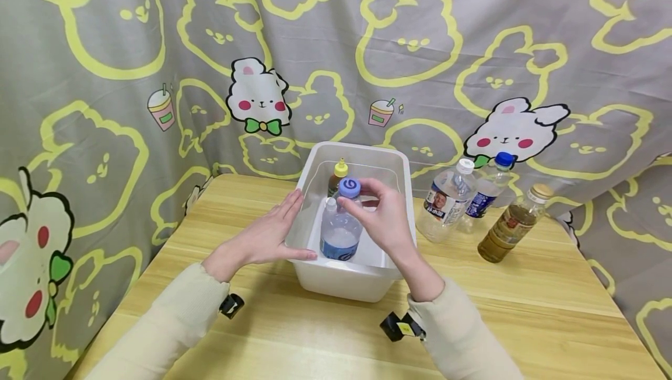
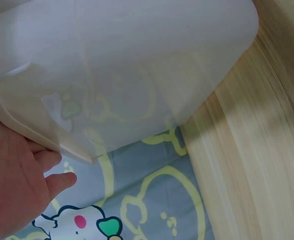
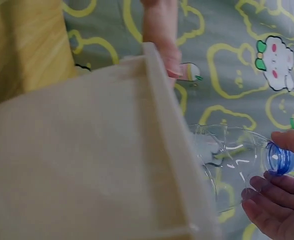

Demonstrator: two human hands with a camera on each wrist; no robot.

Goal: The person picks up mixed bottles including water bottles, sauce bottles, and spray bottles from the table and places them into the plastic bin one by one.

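A clear plastic bottle with a blue cap [image 1: 342, 231] stands inside a white plastic bin [image 1: 343, 281]. My right hand [image 1: 387, 219] pinches it at the cap and neck, with thumb on one side and fingers on the other. In the right wrist view the bottle [image 3: 232, 165] shows beyond the bin's wall. Along the bin's left rim rests my left hand [image 1: 262, 231], its fingers fairly straight and thumb apart at the front corner. Inside the bin, a bottle with a yellow nozzle cap [image 1: 341, 168] and a small white-capped bottle [image 1: 331, 205] are partly hidden.
Right of the bin, on the wooden table [image 1: 294, 333], stand a white-capped clear bottle [image 1: 446, 205], a blue-capped clear bottle [image 1: 485, 193] and a bottle of brown liquid [image 1: 511, 225]. A patterned curtain [image 1: 325, 47] hangs behind the table.
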